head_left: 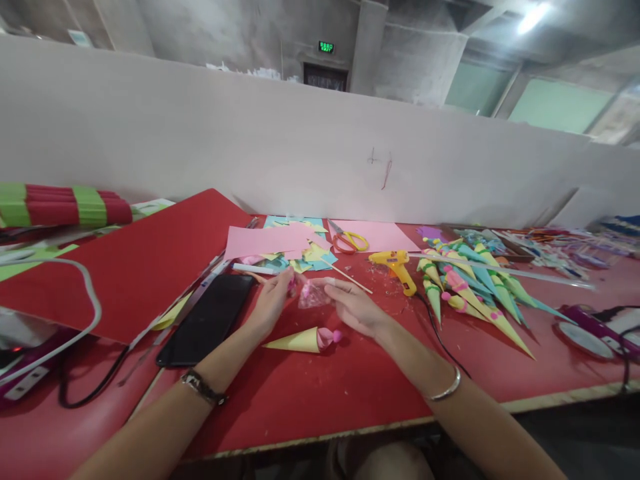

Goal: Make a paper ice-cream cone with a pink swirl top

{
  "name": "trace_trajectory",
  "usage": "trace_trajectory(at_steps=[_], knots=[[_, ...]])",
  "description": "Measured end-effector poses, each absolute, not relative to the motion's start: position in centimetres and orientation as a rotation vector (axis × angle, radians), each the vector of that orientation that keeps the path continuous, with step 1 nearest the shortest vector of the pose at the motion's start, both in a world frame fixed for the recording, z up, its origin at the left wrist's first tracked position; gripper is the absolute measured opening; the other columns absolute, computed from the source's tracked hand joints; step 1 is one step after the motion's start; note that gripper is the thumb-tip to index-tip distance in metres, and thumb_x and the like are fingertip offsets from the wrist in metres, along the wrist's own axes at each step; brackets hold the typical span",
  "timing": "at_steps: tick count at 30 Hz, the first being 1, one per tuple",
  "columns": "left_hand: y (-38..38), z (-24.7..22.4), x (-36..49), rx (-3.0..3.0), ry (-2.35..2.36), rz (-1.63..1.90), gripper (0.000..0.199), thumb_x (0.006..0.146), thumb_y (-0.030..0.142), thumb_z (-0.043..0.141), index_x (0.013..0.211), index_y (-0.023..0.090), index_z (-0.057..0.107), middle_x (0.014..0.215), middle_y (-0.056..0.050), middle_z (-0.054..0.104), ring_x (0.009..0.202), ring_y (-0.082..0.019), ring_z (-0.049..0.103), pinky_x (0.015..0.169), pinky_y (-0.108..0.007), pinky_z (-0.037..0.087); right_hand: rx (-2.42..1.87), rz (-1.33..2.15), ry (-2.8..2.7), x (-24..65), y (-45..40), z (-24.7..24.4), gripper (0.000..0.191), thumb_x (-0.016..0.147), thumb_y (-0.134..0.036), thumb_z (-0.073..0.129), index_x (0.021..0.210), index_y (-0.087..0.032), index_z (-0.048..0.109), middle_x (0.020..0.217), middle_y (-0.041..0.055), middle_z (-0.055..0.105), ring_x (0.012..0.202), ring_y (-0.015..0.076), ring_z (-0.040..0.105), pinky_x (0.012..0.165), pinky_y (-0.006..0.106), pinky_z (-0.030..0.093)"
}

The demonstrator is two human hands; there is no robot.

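Note:
Between my hands is a small clear plastic bag (311,296) with pink bits in it. My right hand (357,307) pinches the bag's right side between thumb and fingers. At its left side my left hand (273,301) is closed, fingertips together by something pink; whether they grip the bag or a piece from it is hard to make out. Just below lies a pale yellow paper cone (295,341) with a pink paper roll in its wide end and a pink pompom (337,336) at the tip.
A yellow glue gun (397,267) and finished cones (475,287) lie to the right. Scissors (350,240) rest on pink paper (383,235) behind. A black phone (207,320) and red card (165,260) are at left, with a white cable (93,293).

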State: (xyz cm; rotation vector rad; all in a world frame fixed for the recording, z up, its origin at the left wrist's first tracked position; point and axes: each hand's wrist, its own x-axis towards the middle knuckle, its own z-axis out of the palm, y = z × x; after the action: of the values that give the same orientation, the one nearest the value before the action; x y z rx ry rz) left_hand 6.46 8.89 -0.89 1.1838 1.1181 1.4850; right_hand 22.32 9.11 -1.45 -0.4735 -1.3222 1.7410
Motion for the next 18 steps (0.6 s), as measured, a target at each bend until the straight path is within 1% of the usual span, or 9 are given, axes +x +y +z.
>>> trace_trajectory(at_steps=[2, 4, 5, 7, 9, 10, 13, 15, 18], knots=[[8.8, -0.9, 6.5, 1.206, 1.105, 1.517, 0.022, 0.073, 0.038, 0.051, 0.072, 0.018, 0.059, 0.061, 0.002, 0.049, 0.052, -0.011, 0.044, 0.053, -0.022, 0.04, -0.476, 1.728, -1.351, 22.3, 9.1, -1.2, 0.023, 0.076, -0.035, 0.059, 0.096, -0.025, 0.066, 0.106, 0.0006, 0.064, 0.105, 0.0156, 0.051, 0.097, 0.032, 0.03], [8.8, -0.8, 6.5, 1.222, 1.11, 1.58, 0.02, 0.077, 0.034, 0.047, 0.086, 0.02, 0.057, 0.067, 0.002, 0.05, 0.054, -0.011, 0.044, 0.055, -0.022, 0.04, -0.481, 1.722, -1.384, 22.2, 8.9, -0.9, 0.025, 0.079, -0.037, 0.055, 0.098, -0.026, 0.065, 0.112, 0.0007, 0.061, 0.109, 0.017, 0.049, 0.1, 0.035, 0.028], [8.8, -0.7, 6.5, 1.236, 1.117, 1.612, 0.019, 0.078, 0.031, 0.045, 0.089, 0.02, 0.056, 0.07, 0.002, 0.05, 0.056, -0.011, 0.045, 0.057, -0.022, 0.04, -0.479, 1.725, -1.402, 22.2, 8.8, -0.9, 0.027, 0.08, -0.039, 0.053, 0.1, -0.025, 0.065, 0.114, 0.0011, 0.06, 0.111, 0.0176, 0.049, 0.101, 0.036, 0.027], [8.7, -0.7, 6.7, 1.284, 1.128, 1.647, 0.016, 0.079, 0.027, 0.045, 0.087, 0.02, 0.057, 0.073, 0.002, 0.052, 0.062, -0.011, 0.047, 0.062, -0.022, 0.04, -0.478, 1.742, -1.418, 21.9, 8.6, -0.9, 0.031, 0.081, -0.042, 0.051, 0.103, -0.024, 0.063, 0.117, 0.002, 0.058, 0.115, 0.0185, 0.046, 0.102, 0.037, 0.025], [8.5, -0.6, 7.1, 1.344, 1.128, 1.634, 0.013, 0.078, 0.025, 0.047, 0.08, 0.019, 0.059, 0.073, 0.001, 0.054, 0.068, -0.013, 0.049, 0.066, -0.022, 0.039, -0.492, 1.769, -1.406, 21.7, 8.3, -1.2, 0.036, 0.079, -0.044, 0.052, 0.108, -0.024, 0.06, 0.122, 0.0025, 0.054, 0.121, 0.0187, 0.04, 0.104, 0.038, 0.023], [8.3, -0.7, 7.3, 1.368, 1.127, 1.616, 0.013, 0.078, 0.024, 0.048, 0.075, 0.019, 0.06, 0.071, 0.001, 0.055, 0.068, -0.013, 0.049, 0.067, -0.023, 0.039, -0.503, 1.781, -1.397, 21.5, 8.1, -1.3, 0.039, 0.078, -0.044, 0.053, 0.11, -0.024, 0.058, 0.126, 0.0024, 0.051, 0.123, 0.0185, 0.037, 0.105, 0.037, 0.021], [8.1, -0.7, 7.6, 1.377, 1.124, 1.569, 0.018, 0.078, 0.025, 0.05, 0.064, 0.019, 0.059, 0.061, 0.003, 0.052, 0.058, -0.012, 0.045, 0.061, -0.023, 0.038, -0.515, 1.849, -1.399, 21.2, 7.6, -1.5, 0.047, 0.074, -0.045, 0.059, 0.116, -0.025, 0.053, 0.134, 0.0014, 0.042, 0.126, 0.0177, 0.032, 0.107, 0.036, 0.016], [8.1, -0.7, 7.6, 1.325, 1.12, 1.557, 0.019, 0.077, 0.028, 0.05, 0.062, 0.019, 0.058, 0.058, 0.003, 0.051, 0.054, -0.011, 0.044, 0.057, -0.023, 0.038, -0.494, 1.893, -1.389, 21.0, 7.4, -1.2, 0.049, 0.071, -0.045, 0.062, 0.115, -0.025, 0.054, 0.133, 0.0011, 0.043, 0.126, 0.0177, 0.033, 0.108, 0.036, 0.016], [8.6, -0.8, 7.2, 1.164, 1.105, 1.549, 0.022, 0.077, 0.034, 0.048, 0.065, 0.018, 0.056, 0.058, 0.002, 0.052, 0.051, -0.012, 0.046, 0.052, -0.023, 0.039, -0.428, 1.886, -1.332, 21.1, 7.5, -0.7, 0.042, 0.072, -0.046, 0.061, 0.108, -0.025, 0.059, 0.125, 0.0012, 0.052, 0.121, 0.0182, 0.039, 0.106, 0.035, 0.02]])
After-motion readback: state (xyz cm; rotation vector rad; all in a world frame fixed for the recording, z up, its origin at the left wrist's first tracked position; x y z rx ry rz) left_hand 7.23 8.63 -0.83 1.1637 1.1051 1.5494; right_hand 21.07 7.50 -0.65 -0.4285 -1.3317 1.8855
